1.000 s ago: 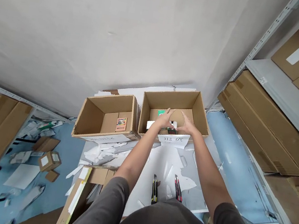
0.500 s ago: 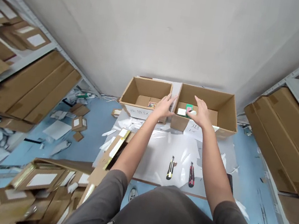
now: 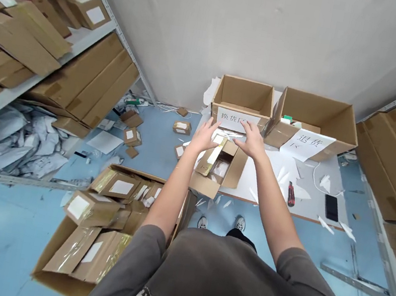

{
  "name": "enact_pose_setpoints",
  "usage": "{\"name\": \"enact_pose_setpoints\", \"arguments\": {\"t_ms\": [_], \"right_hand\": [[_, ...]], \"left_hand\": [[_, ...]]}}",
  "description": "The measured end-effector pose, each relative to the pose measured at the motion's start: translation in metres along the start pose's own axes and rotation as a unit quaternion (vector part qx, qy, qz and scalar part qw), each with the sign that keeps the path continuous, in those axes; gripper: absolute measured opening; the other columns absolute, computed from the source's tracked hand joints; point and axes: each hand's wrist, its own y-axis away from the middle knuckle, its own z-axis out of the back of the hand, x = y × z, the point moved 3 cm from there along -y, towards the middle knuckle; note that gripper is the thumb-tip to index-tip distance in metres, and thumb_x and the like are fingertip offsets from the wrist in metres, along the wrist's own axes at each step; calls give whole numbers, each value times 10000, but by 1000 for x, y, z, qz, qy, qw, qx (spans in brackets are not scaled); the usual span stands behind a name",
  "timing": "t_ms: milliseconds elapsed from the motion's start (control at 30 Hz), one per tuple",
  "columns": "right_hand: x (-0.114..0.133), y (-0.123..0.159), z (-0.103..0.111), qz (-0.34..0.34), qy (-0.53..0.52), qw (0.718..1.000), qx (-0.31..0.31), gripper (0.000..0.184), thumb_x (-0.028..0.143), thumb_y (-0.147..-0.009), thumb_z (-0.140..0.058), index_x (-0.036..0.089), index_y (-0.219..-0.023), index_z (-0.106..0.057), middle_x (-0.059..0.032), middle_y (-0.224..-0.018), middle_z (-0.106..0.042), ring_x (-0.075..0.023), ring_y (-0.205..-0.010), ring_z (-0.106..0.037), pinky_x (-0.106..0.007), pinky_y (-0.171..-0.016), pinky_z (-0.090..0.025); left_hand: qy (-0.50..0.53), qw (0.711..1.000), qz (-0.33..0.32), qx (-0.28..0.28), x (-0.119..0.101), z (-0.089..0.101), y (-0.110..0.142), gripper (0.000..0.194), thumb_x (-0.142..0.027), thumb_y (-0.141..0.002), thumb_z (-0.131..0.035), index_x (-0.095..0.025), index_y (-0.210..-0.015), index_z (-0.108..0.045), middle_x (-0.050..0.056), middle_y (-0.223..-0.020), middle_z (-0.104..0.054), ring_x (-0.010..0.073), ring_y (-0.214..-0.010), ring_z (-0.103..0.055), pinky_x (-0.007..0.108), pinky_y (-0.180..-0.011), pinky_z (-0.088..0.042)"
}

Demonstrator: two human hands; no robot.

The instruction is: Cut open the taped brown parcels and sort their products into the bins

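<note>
My left hand (image 3: pixel 204 136) and my right hand (image 3: pixel 250 139) are both stretched forward with fingers spread, holding nothing. They hover just above a small opened cardboard box (image 3: pixel 217 171) with white packing inside, lying at the near left corner of the low white table (image 3: pixel 311 203). Behind the hands stand two large open cartons, the left carton (image 3: pixel 242 102) and the right carton (image 3: pixel 315 125), each with a handwritten white label on its front.
A red utility knife (image 3: pixel 291 194), a black phone (image 3: pixel 331 208) and paper scraps lie on the table. A large carton (image 3: pixel 91 231) of taped parcels sits on the blue floor at my left. Shelves with flat boxes stand on both sides.
My view swung left and down. Both hands drew back from the two big cartons to above the small opened box. Both hands stay empty.
</note>
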Motion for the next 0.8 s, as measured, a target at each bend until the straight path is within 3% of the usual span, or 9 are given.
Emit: {"name": "enact_pose_setpoints", "arguments": {"t_ms": [100,200,300,367,467,533,633,700,800], "right_hand": [[9,31,-34,-26,5,999,35,769,434,-878,-774,216,-1570,-521,-184,-1632,-454,-399,-1512,-411,-611,-1235,-379],[8,71,-82,-58,5,993,107,703,395,-876,-789,201,-1520,-586,-194,-1612,-478,-395,-1499,-435,-586,-1231,-386],[6,118,-133,-111,16,975,191,635,380,-870,-816,203,-1458,-654,-200,-1618,-474,-408,-1517,-414,-583,-1230,-373],[7,150,-162,-150,36,960,233,655,402,-818,-882,209,-1414,-688,-208,-1680,-397,-454,-1565,-323,-628,-1236,-326],[11,190,-193,-182,59,951,241,599,339,-749,-946,194,-1291,-736,-197,-1786,-173,-507,-1614,-174,-686,-1222,-292],[14,207,-206,-191,57,958,208,446,239,-801,-887,184,-1220,-743,-161,-1812,-47,-486,-1630,-148,-673,-1209,-329],[16,215,-215,-193,32,967,162,298,127,-864,-766,179,-1157,-748,-113,-1820,-1,-425,-1642,-176,-615,-1213,-385],[19,214,-211,-183,10,973,142,256,96,-871,-732,177,-1113,-751,-99,-1821,-24,-400,-1645,-187,-591,-1220,-405],[25,209,-189,-152,-23,982,112,242,68,-849,-726,178,-1064,-742,-96,-1818,-63,-391,-1649,-182,-599,-1211,-431]], "left_hand": [[-12,997,7,71,16,-27,33,1163,-292,-747,-927,-324,-1708,-274,122,-1811,-131,417,-1644,-204,530,-1302,-314],[-25,983,27,182,30,-74,63,1161,-232,-711,-927,-352,-1692,-317,113,-1818,-98,453,-1631,-220,548,-1261,-371],[-40,965,26,257,42,-122,91,1014,-190,-719,-895,-352,-1621,-460,96,-1817,-114,460,-1634,-204,566,-1247,-382],[-59,962,21,266,46,-149,107,863,-168,-744,-865,-340,-1537,-571,75,-1815,-141,450,-1647,-160,586,-1252,-363],[-92,973,26,210,50,-175,124,526,-181,-875,-747,-329,-1377,-697,30,-1807,-192,402,-1664,-126,626,-1265,-307],[-100,982,31,159,50,-185,131,331,-223,-975,-631,-316,-1272,-742,16,-1796,-236,367,-1667,-138,638,-1267,-281],[-99,987,46,121,48,-188,138,287,-261,-1042,-519,-284,-1185,-767,34,-1769,-316,350,-1659,-178,623,-1259,-290],[-95,988,55,107,45,-181,143,291,-262,-1044,-510,-285,-1173,-770,36,-1751,-360,346,-1654,-194,615,-1249,-305],[-102,989,60,87,29,-157,152,274,-261,-1013,-556,-318,-1183,-763,13,-1745,-374,347,-1653,-196,637,-1226,-324]]}}
